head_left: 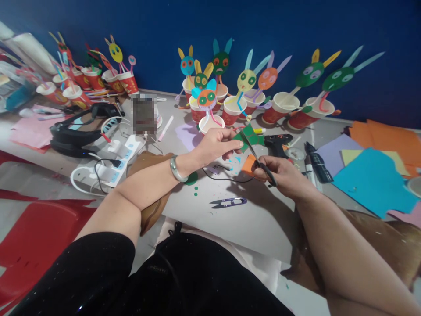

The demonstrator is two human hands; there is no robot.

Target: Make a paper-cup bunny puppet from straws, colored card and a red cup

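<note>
Over the middle of the table (pixel 194 210), the right hand (pixel 279 172) has its fingers curled around the handles of the scissors (pixel 265 169), leaving the blades clear and slanting far and left toward the left hand (pixel 221 144). An orange paper piece (pixel 248 165) lies close against the right hand's fingers; whether they pinch it too is hard to tell. The left hand's fingers are bent, thumb reaching toward the blades, perhaps to steady something small, but I cannot tell what they pinch. Green paper (pixel 252 136) lies just beyond. At the far side, weighty-looking paper cups (pixel 234 106) seem to serve as stands, keeping the long-eared paper figures (pixel 246 80) upright. Snips (pixel 228 202) lie on the near side and blue paper (pixel 375 182) on the right, both probably for easy reach.
</note>
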